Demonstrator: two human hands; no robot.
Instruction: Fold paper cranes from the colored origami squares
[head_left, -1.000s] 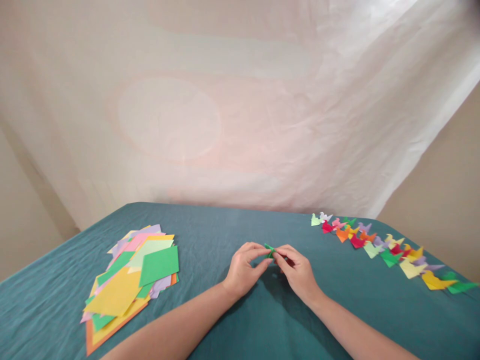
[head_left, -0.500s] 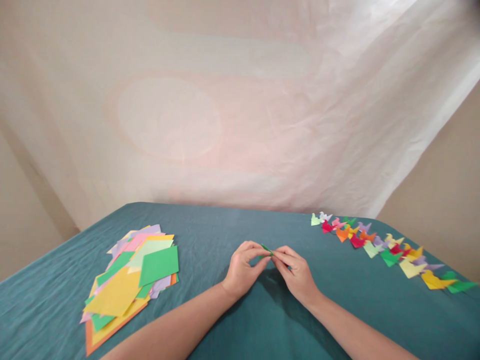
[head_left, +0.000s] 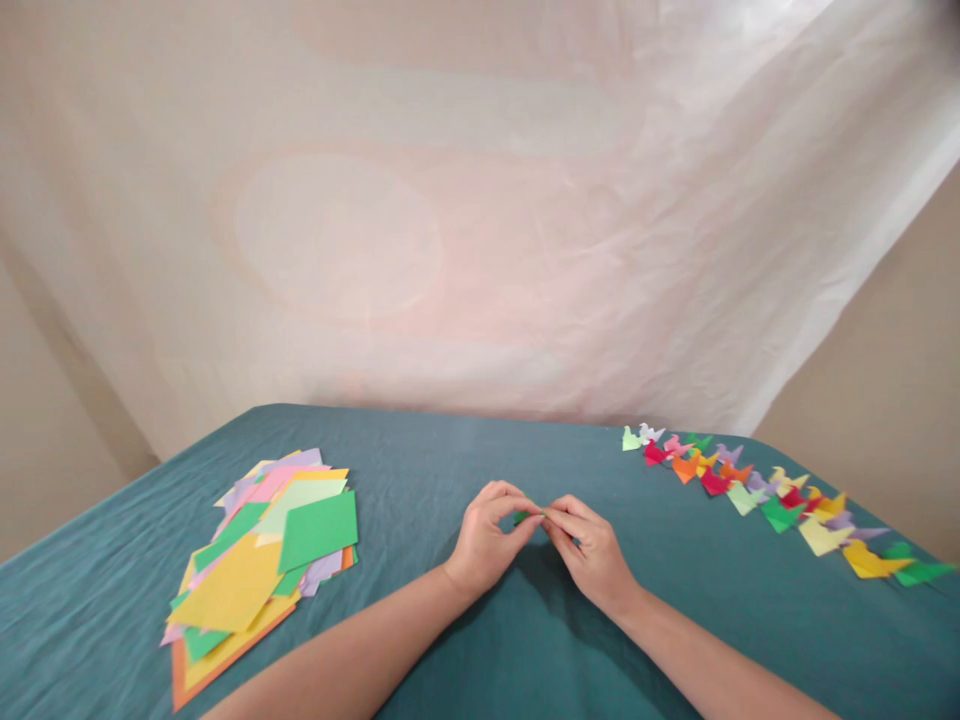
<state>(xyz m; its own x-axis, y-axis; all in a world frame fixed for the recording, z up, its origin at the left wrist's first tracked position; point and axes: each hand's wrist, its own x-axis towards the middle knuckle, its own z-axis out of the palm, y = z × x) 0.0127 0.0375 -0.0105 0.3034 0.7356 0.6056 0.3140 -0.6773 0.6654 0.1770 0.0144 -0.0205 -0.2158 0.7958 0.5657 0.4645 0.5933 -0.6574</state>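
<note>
Over the middle of the table, a small piece of green folded paper [head_left: 520, 517] shows between the fingers of my left hand [head_left: 491, 530]. Thumb and fingers of that hand are closed on it, hiding most of its shape. My right hand [head_left: 589, 545] pinches at the right end of the same paper, its fingertips meeting those of the left. How the paper is folded cannot be made out.
On the left lies a loose pile of coloured paper squares [head_left: 319, 532]. Along the right edge stand rows of small folded paper birds [head_left: 782, 512] in several colours. A teal cloth [head_left: 420, 450] covers the table, with a pale hanging sheet [head_left: 480, 250] behind.
The green paper has turned a little between my fingers, and less of it sticks up above the fingertips. My right hand has shifted very slightly; the left stays nearly still.
</note>
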